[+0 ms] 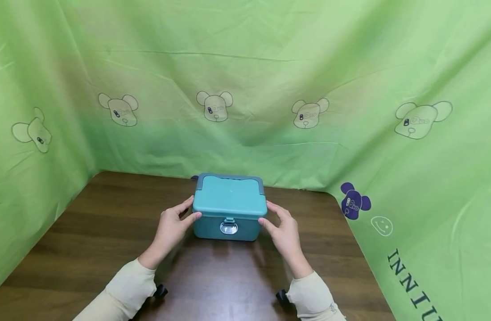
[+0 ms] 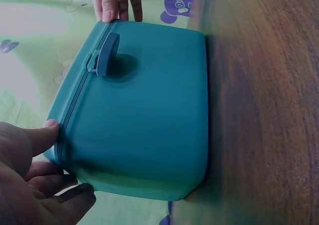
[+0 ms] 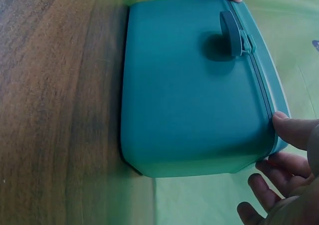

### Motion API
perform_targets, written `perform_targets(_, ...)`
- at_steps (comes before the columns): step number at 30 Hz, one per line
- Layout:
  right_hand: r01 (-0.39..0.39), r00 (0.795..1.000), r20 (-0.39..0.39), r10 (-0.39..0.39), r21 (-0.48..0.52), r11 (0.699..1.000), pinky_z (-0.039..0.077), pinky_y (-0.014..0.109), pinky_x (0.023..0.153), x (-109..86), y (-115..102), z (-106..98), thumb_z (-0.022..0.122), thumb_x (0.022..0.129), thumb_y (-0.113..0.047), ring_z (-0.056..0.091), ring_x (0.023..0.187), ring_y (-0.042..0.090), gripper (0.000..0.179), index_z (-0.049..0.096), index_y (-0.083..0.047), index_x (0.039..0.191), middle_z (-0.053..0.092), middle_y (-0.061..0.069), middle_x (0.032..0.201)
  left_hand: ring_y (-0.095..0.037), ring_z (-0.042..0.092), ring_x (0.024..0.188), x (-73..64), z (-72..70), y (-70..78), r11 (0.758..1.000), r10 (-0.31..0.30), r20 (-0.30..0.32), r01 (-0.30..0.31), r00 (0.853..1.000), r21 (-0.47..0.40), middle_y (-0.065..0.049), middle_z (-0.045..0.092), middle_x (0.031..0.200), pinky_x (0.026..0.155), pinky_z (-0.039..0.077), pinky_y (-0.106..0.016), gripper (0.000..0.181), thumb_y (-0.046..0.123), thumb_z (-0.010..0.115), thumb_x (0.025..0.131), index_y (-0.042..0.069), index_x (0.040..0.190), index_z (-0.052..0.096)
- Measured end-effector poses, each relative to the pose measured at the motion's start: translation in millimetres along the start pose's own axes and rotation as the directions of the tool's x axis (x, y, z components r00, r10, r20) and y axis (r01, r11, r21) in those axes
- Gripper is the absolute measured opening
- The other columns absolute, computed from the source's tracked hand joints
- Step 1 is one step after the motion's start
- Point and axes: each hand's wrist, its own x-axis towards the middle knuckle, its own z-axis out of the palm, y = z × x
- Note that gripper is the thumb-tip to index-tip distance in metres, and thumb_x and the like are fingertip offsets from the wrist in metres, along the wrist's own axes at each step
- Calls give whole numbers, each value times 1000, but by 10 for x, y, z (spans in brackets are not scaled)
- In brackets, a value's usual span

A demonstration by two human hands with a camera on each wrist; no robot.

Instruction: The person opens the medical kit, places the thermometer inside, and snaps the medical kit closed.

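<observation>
A teal lidded storage box (image 1: 230, 196) stands on the wooden table with its lid down. The front clasp (image 1: 229, 226) juts out from the front wall, as both wrist views show. At the box's left end, my left hand (image 1: 174, 225) grips it near the lid seam, thumb on the front corner and fingers along the side. My right hand (image 1: 284, 228) holds the opposite end in the same way, its thumb (image 3: 288, 128) at the seam. Some of its lower fingers (image 3: 261, 191) hang off the side wall. What is inside the box is hidden.
Green cloth (image 1: 245, 71) printed with bear heads hangs behind and on both sides of the brown wooden table (image 1: 105, 218). The box stands close to the table's back edge. A dark strap end (image 1: 161, 292) shows under the left sleeve, another (image 1: 282, 298) by the right.
</observation>
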Motion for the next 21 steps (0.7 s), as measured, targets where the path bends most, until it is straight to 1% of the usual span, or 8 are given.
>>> perform_targets(7,0,1000,-10,-1,-58,998,43,52,112,12,-16,-23,87,83,-16,56,132,28,50,71,-9,130,69,9,133,-33,58,131,-8,0,35,1000,17,-6,-17,1000,-4,-14,59,144,102,52,-45,61,22,79,91,3,145,57)
perform_targets(15,-20,999,-36,17,-99,995,45,54,109,21,-70,-4,86,84,-19,59,127,32,47,72,-6,127,70,13,129,-33,58,131,-3,-1,36,1000,13,-8,-13,1000,8,-16,58,145,99,54,-48,62,24,78,92,4,146,55)
perform_targets(18,-44,997,-63,37,-112,993,46,55,108,-25,-79,14,86,85,-20,60,126,33,45,72,-6,125,71,13,126,-33,59,130,-14,5,34,1000,14,-9,-14,1000,11,-18,59,144,99,54,-50,62,25,79,92,3,146,56)
perform_targets(21,-63,994,-99,52,-103,993,48,54,105,-101,-84,54,84,87,-19,62,122,33,43,72,-5,125,71,13,125,-32,59,130,-32,12,29,1000,8,-5,-7,1000,10,-18,60,142,99,54,-51,61,26,79,92,4,145,57)
